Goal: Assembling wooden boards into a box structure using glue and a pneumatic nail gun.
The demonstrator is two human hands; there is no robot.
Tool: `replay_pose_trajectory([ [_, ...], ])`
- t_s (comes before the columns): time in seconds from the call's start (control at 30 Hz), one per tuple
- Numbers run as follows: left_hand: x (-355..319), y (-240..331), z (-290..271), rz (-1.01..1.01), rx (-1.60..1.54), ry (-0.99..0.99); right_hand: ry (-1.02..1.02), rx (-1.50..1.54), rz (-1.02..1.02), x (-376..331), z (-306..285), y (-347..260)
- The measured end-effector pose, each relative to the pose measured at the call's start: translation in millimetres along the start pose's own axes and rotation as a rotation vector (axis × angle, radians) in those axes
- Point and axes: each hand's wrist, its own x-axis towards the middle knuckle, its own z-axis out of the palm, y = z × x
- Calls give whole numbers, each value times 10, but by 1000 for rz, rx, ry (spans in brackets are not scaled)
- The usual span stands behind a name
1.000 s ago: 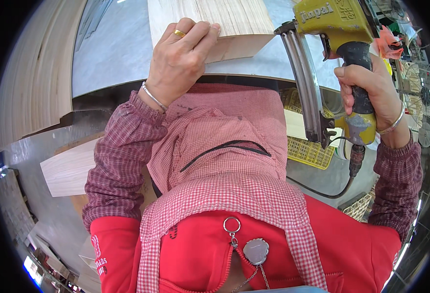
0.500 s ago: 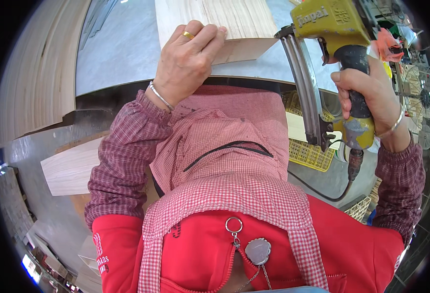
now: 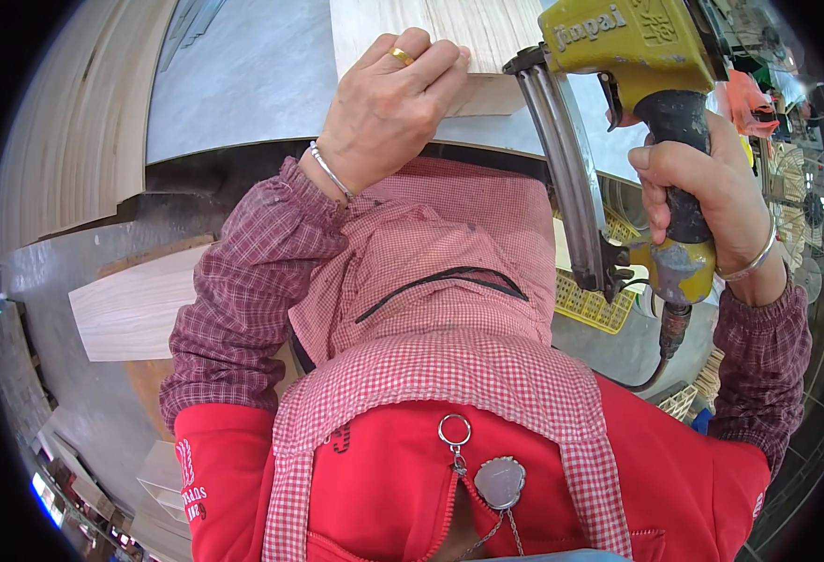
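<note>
My left hand (image 3: 386, 112), with a gold ring and a bracelet, is closed at the near edge of a pale wooden piece (image 3: 496, 26). The fingertips rest at its top edge, and the thumb is hidden. That piece has a flat top and a front face dropping below it. In my right hand (image 3: 707, 178) is a yellow-green air nail gun (image 3: 618, 47), gripped by its black handle, with a long metal magazine angled down. The gun's nose reaches the right part of the wooden piece; whether they touch, I cannot tell.
A light worktable (image 3: 243, 89) lies under the wooden piece. Stacked boards (image 3: 75, 122) stand at the left, and another pale board (image 3: 136, 304) sits lower left. A yellow crate (image 3: 595, 304) is below the table. An air hose (image 3: 660, 370) trails from the gun's handle.
My left hand and the wooden piece have shifted to the right. The nail gun has moved slightly left, so its nose now overlaps the piece's right side in view.
</note>
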Motion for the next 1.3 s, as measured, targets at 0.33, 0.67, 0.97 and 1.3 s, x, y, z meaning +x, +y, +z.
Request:
replay_pose_trajectory([
  [0.33,-55,-72,-77,-39,-12,29,11,-53,43,19,5,-8],
  [0.67,-190,-228,-119,-72,-39,158,12,-23,8,-8,133,-122],
  [0.97,-29,-104,-87,-125,-25,107,-45,-102,-36,-5,165,-263],
  [1.3,-43,-154,-8,-94,-44,188,-27,-139,-4,14,251,-357],
])
